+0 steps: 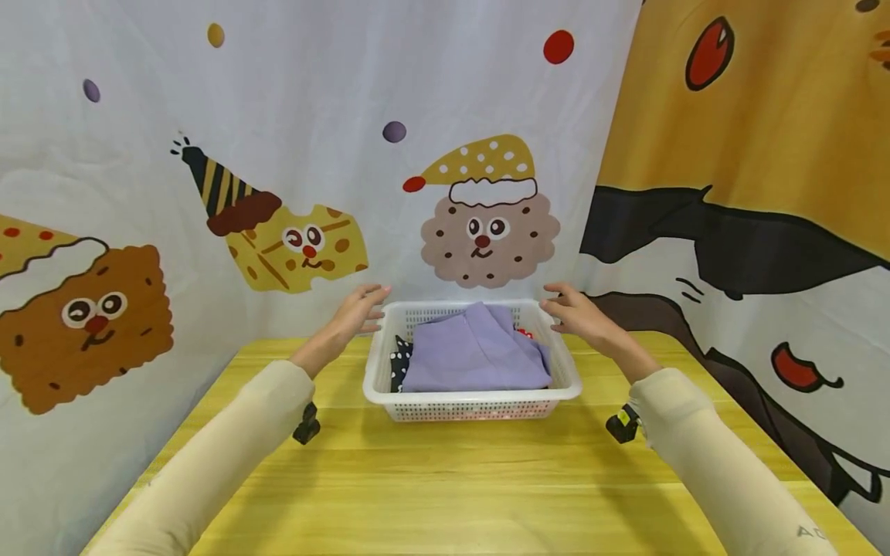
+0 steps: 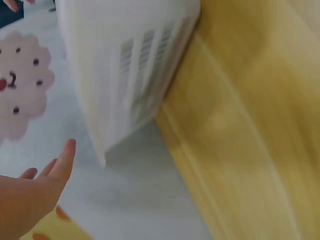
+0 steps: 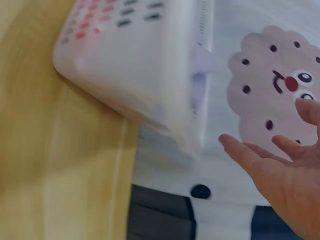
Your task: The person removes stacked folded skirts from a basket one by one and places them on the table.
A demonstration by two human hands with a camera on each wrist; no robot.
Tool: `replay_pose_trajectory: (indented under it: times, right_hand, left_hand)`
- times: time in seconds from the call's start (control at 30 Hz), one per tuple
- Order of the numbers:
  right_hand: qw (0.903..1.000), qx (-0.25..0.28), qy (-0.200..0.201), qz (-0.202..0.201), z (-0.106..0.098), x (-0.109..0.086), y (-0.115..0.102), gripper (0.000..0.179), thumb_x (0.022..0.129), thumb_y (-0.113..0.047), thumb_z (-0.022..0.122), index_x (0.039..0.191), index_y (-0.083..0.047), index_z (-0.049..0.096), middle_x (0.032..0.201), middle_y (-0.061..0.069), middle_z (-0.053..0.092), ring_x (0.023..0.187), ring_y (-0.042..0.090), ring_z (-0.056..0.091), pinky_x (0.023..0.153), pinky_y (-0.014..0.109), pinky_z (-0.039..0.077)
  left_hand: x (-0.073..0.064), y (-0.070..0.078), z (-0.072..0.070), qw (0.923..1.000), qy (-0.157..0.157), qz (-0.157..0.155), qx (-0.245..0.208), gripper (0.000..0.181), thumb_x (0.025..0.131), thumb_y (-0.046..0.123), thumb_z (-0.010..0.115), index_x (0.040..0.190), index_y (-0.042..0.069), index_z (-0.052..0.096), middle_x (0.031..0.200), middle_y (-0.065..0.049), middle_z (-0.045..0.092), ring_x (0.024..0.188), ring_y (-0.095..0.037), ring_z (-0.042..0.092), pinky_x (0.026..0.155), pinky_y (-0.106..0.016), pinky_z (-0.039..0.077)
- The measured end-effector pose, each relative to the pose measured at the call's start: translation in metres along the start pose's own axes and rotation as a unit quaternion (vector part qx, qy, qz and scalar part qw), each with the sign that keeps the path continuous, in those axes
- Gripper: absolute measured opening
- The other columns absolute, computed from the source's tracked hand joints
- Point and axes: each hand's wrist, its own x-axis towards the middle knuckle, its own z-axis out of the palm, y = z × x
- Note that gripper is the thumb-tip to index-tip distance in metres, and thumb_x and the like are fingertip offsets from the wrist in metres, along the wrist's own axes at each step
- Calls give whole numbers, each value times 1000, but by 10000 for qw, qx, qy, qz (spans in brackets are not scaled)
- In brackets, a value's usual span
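A white plastic basket (image 1: 473, 397) with slotted sides stands at the back of the table. Folded lavender cloth (image 1: 476, 351) fills most of it, with dark polka-dot fabric (image 1: 399, 364) showing at the left and a bit of red patterned fabric (image 1: 524, 333) at the right. Beside the basket's left back corner is my left hand (image 1: 354, 313), fingers loosely extended and holding nothing. My right hand (image 1: 577, 310) hovers by the right back corner, fingers spread and slightly bent. Both wrist views show a gap between hand and basket.
The yellow wood-grain table (image 1: 459, 479) spreads in front of the basket. Directly behind hangs a white curtain (image 1: 313, 93) printed with cartoon biscuits and cheese. A dark wrist device (image 1: 307, 425) hangs below the left sleeve, another device (image 1: 623, 424) below the right.
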Motion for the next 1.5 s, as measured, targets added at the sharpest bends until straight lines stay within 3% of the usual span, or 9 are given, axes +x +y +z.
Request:
replay_pose_trajectory:
  times: [0.2,0.37,0.57,0.83,1.0,1.2,1.37,1.5]
  right_hand:
    - [9990,257,-137,337,22,5,9,65,110,-25,47,161,4,18,159,35,32,150,49,33,121,60,34]
    - [9975,23,-155,689,39,15,10,72,107,-28,52,160,5,18,160,34,32,148,47,36,123,60,31]
    - [9932,-847,-36,802,56,24,10,75,100,-31,59,155,10,28,156,36,38,143,47,43,119,59,37]
    - [9844,-1527,5,878,72,27,13,68,92,-24,65,143,14,41,142,33,52,124,39,55,110,50,47]
    - [9816,-1638,-222,958,77,32,9,77,89,-22,68,148,15,35,150,35,46,135,43,49,117,56,41]
    - [9768,-1841,164,1077,75,38,6,79,86,-20,73,151,7,36,151,31,48,135,45,50,113,59,45]
    - [9737,-2020,361,990,73,39,7,81,83,-20,77,152,1,39,147,30,52,132,45,53,109,57,49]
    - [9706,-2189,550,834,69,40,11,72,82,-20,79,145,1,49,139,26,60,126,43,58,105,54,52]
  left_hand:
    - [3,-7,35,9957,-266,-584,-672,78,105,52,48,162,6,22,164,-28,30,149,-48,36,122,-57,36]
    - [10,-14,55,9892,-146,-1202,-819,80,102,54,51,163,11,24,166,-25,29,152,-49,30,121,-60,35]
    - [15,-22,70,9811,288,-1731,-809,83,98,56,54,163,12,26,169,-20,24,152,-47,29,119,-64,36]
    - [16,-29,80,9660,-97,-2502,-648,104,92,54,64,162,-4,13,163,-36,22,151,-47,30,125,-59,29]
    - [19,-31,80,9675,48,-2440,-666,95,92,54,64,160,-1,26,159,-31,34,145,-42,38,122,-56,35]
    - [19,-32,82,9768,144,-1981,-797,88,92,50,64,159,2,33,158,-25,40,144,-37,43,121,-52,36]
    - [17,-34,84,9780,201,-1910,-809,88,91,47,65,160,4,32,162,-23,36,146,-40,38,122,-56,33]
    - [17,-32,86,9802,72,-1905,-531,87,91,44,64,161,5,30,168,-22,26,152,-44,31,123,-61,30]
